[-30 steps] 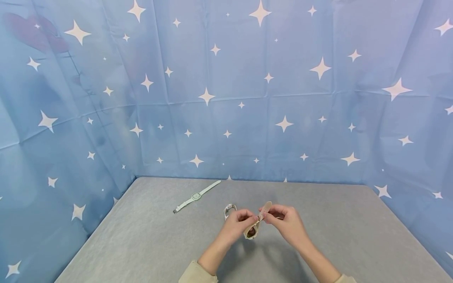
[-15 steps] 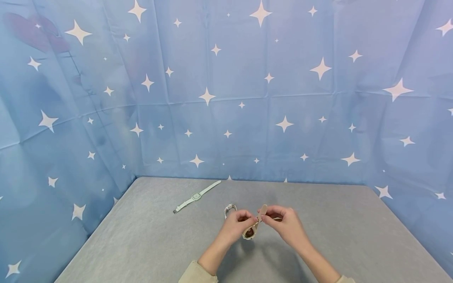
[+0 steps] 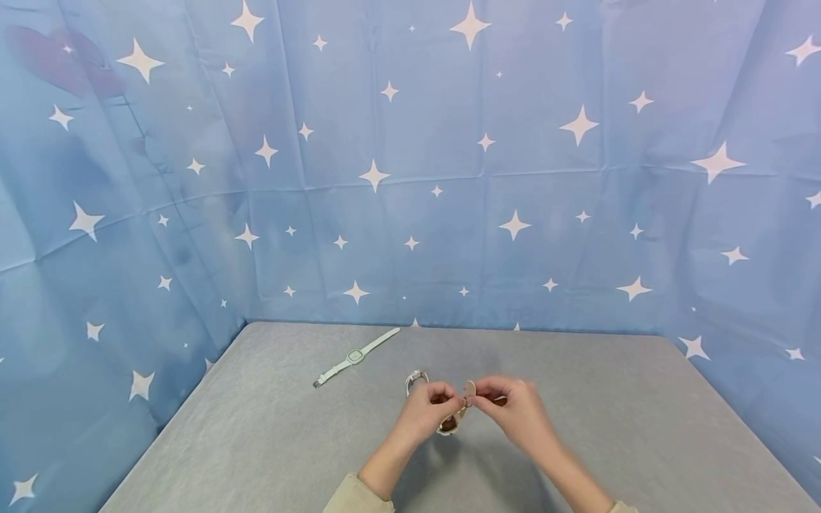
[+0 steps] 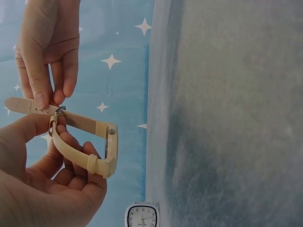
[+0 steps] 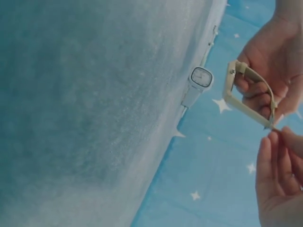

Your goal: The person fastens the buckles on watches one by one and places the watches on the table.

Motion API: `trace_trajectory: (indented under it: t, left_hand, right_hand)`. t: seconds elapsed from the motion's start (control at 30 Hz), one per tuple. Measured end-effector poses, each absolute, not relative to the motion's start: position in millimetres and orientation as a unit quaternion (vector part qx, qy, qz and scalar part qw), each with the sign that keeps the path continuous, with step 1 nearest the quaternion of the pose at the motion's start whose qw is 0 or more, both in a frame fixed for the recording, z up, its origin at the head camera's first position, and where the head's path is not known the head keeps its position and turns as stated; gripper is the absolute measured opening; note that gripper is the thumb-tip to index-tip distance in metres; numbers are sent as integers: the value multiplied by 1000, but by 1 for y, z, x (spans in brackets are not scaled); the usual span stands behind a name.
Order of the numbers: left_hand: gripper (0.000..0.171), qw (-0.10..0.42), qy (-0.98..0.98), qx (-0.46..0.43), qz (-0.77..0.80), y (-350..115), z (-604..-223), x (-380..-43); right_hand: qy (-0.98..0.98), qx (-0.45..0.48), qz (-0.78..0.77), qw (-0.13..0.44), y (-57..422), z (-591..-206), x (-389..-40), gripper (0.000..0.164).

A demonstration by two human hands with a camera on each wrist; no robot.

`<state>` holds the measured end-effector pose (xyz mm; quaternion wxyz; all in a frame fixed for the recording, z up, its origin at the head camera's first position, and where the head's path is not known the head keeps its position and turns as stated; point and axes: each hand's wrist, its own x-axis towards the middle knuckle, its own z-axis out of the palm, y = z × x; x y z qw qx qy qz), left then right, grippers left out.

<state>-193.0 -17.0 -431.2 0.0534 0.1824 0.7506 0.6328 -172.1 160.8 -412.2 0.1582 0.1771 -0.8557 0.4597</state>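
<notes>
A beige wristwatch (image 4: 111,150) hangs between my two hands above the table, its strap bent into a loop. My left hand (image 3: 425,412) pinches the strap at the metal buckle (image 4: 58,112), fingers curled inside the loop in the left wrist view. The holed strap end (image 4: 24,105) passes through the buckle. Thumb and fingers of my right hand (image 3: 516,407) pinch that end close to the buckle. From the right wrist view the case (image 5: 229,87) shows edge-on, and my right hand there hides most of the strap tip.
Just beyond my left hand, a white watch (image 3: 415,376) stands on the grey table (image 3: 256,427) with its strap looped. Farther back left lies a pale green watch (image 3: 355,355), stretched flat. A blue star-patterned cloth (image 3: 442,214) surrounds the table's back and sides.
My right hand has shifted slightly left, nearer my left hand. Less of the strap end shows above the fingers in the head view. Both watches on the table have stayed put.
</notes>
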Motion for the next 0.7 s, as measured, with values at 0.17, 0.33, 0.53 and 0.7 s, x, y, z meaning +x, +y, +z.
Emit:
trace_trajectory:
  t: [0.17, 0.33, 0.53, 0.7]
  left_hand:
    - [19, 45, 757, 182, 626, -18, -429, -191]
    - [18, 43, 765, 181, 616, -17, -428, -191]
    - [21, 55, 765, 183, 616, -19, -428, -193]
    - [23, 66, 758, 191, 620, -20, -428, -194]
  right_hand:
    - [-864, 189, 442, 153, 160, -412, -171, 10]
    - [-862, 187, 450, 138, 161, -411, -172, 12]
    - [-851, 194, 480, 88, 167, -409, -174, 20]
    - [-835, 183, 518, 41, 172, -408, -176, 22]
